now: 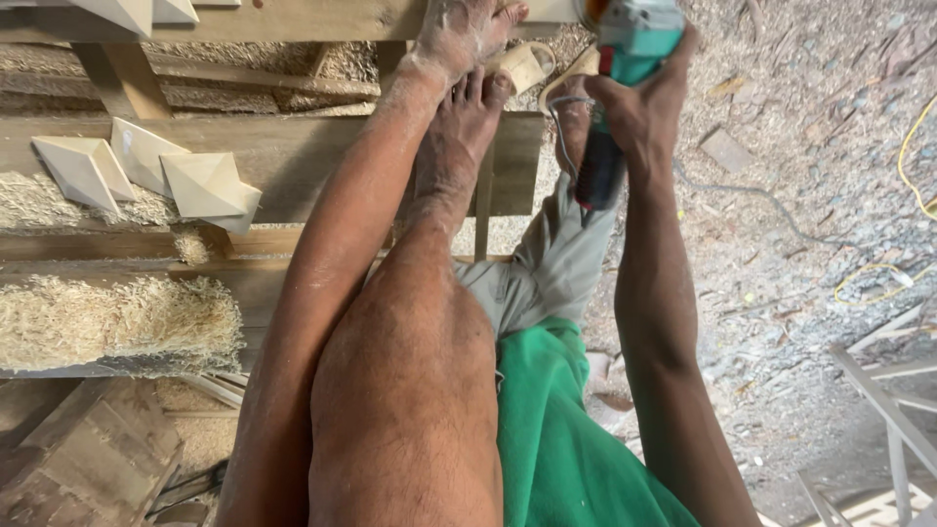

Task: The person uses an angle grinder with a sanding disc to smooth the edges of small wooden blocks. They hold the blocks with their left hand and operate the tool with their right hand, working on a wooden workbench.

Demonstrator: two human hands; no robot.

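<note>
— While sawdust covers nearly everything, what do the hands have hold of?

— The right hand (639,102) is wrapped tight around a power tool (625,59) with a teal plastic body and a dark grip, its thin grey cord (561,137) looping below. The left hand (459,34), white with wood dust, presses down on a small pale wooden piece (522,66) at the top edge; its fingers curl over it, though I cannot tell how firmly they close.

— Where does that piece sit?

— On a rough wooden plank (293,156), just beside the tool's head and right above a bare foot (459,146) that braces against the plank.

— And the materials around?

— Three pale carved blocks (146,171) with sharp pyramid faces lie on the plank to the left, smooth and light. Below them a fluffy heap of wood shavings (117,322), stringy and straw-coloured, rests on another board. A darker, worn wooden slab (88,454) lies at the lower left.

— What of the surface and the room?

— The floor (800,195) is grey earth strewn with chips and dust. A yellow cable (913,166) snakes along the right edge, and pale metal bars (888,400) cross the lower right corner.

— Anything blocking the view?

— The person's bent knee (410,390) and green cloth (566,439) fill the middle, hiding much of the planks.
</note>
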